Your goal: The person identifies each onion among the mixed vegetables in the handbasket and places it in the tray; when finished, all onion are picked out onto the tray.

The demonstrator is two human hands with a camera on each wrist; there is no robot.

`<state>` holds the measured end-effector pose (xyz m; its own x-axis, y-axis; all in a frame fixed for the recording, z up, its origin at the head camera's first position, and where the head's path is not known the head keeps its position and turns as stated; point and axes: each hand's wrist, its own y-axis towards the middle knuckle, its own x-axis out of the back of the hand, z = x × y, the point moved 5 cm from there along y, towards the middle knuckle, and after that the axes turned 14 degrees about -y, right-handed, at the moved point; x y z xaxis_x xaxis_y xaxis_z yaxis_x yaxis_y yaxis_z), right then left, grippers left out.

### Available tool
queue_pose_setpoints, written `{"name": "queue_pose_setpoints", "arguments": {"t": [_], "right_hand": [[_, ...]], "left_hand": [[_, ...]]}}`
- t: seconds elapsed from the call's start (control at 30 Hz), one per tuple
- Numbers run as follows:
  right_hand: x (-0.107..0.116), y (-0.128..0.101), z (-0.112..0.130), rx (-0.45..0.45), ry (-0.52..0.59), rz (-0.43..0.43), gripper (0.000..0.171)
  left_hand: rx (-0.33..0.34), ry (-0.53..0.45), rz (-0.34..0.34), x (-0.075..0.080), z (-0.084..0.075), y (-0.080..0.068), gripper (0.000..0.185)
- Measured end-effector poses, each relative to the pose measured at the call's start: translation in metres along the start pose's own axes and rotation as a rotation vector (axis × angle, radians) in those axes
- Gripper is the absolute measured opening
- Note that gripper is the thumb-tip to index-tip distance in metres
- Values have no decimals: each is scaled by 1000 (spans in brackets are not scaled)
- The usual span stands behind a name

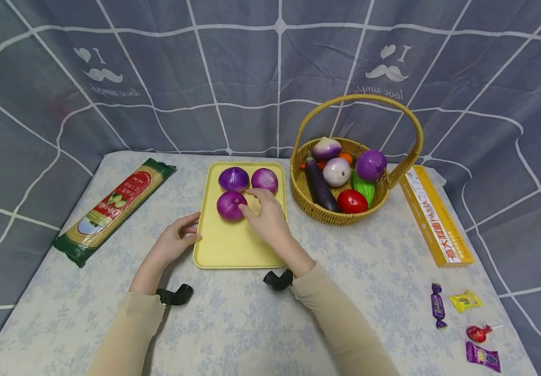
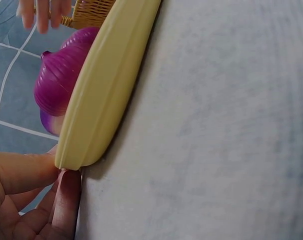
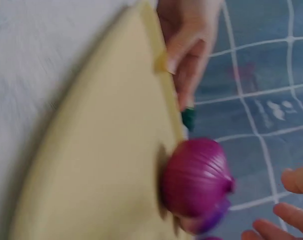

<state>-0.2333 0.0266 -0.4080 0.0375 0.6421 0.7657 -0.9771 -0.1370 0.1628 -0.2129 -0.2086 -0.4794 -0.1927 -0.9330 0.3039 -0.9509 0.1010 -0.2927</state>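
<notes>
A yellow tray (image 1: 225, 245) lies on the table with three purple onions on it: a front onion (image 1: 230, 207), a back left onion (image 1: 233, 179) and a back right onion (image 1: 265, 180). My left hand (image 1: 176, 239) pinches the tray's left rim between thumb and fingers, as the left wrist view shows. Over the tray's right half, my right hand (image 1: 270, 219) hovers just right of the front onion with fingers spread. In the right wrist view its fingers (image 3: 296, 215) stand apart from the magenta onion (image 3: 197, 177).
Right of the tray stands a wicker basket (image 1: 317, 213) of toy vegetables with a tall handle. A yellow pasta box (image 1: 437, 219) and several wrapped sweets lie farther right. On the left is a green-ended pasta packet (image 1: 115, 209). A grey-blue curtain (image 1: 251, 78) hangs behind.
</notes>
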Motion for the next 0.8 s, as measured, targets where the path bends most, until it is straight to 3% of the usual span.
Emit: {"name": "queue_pose_setpoints", "arguments": {"t": [0.37, 0.8], "right_hand": [[82, -14, -53, 2, 70, -257, 22], [158, -12, -135, -210, -39, -448, 27]], "left_hand": [[1, 17, 3, 0, -2, -2, 62], [-11, 11, -3, -1, -3, -1, 62]]}}
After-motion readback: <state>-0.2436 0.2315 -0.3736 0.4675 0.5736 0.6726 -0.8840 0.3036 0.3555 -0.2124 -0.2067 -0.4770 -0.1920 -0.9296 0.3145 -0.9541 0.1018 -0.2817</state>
